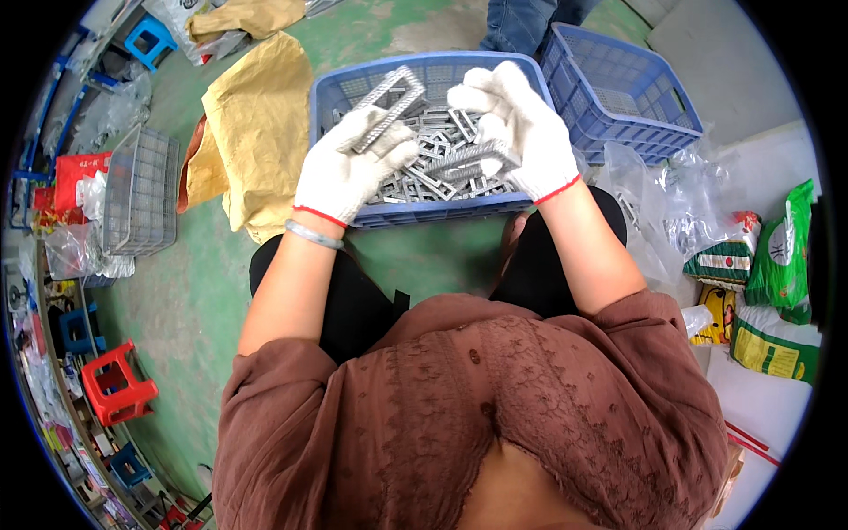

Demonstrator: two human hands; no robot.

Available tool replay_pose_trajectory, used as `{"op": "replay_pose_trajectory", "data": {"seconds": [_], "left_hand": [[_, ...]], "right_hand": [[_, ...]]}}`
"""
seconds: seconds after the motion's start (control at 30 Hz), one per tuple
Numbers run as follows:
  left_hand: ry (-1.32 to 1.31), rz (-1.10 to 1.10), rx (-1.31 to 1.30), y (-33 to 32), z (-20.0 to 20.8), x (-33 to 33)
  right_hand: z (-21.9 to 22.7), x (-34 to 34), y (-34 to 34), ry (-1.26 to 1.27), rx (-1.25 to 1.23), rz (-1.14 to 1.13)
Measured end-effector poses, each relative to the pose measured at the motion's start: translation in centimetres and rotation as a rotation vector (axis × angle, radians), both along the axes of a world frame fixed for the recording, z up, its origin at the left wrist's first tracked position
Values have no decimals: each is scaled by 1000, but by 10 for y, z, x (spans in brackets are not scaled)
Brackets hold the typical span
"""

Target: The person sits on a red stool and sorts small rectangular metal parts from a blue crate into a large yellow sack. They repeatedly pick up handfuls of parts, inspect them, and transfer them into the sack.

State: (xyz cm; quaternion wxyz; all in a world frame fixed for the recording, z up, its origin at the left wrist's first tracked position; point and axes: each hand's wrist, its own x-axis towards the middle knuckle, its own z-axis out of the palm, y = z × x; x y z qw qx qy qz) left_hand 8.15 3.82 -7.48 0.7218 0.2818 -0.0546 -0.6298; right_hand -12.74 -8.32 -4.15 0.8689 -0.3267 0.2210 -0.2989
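Both my hands wear white knit gloves with red cuffs and are raised over a blue plastic crate (442,212). In my left hand (349,168) are grey metal rectangular frames (393,97), tilted up and away, pinched between thumb and fingers. My right hand (530,128) has its fingers curled, with another grey metal frame (473,162) held near the palm and slanting down to the left. Below them, a heap of similar metal frames (433,185) covers the crate's bottom. The gloved fingers partly hide how many pieces each hand has.
A yellow woven sack (256,132) lies left of the crate. Another blue crate (618,88) stands at the far right, beside a person's jeans (519,22). Clear plastic bags (636,190) lie right of my knee. A red stool (119,383) and a grey crate (141,190) are left.
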Motion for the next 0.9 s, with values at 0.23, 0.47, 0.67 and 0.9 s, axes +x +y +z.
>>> {"op": "replay_pose_trajectory", "data": {"seconds": [0.23,0.47,0.67,0.9], "left_hand": [[39,-122,91,2,-14,7],[46,-375,17,7,4,-23],[25,-214,-18,11,-9,-20],[-69,-33,-170,17,1,-13]], "right_hand": [[7,-5,-8,-216,18,-69],[11,3,-3,-260,-178,-44],[6,18,4,-177,-301,-19],[-19,28,-7,-134,-145,-45]]}}
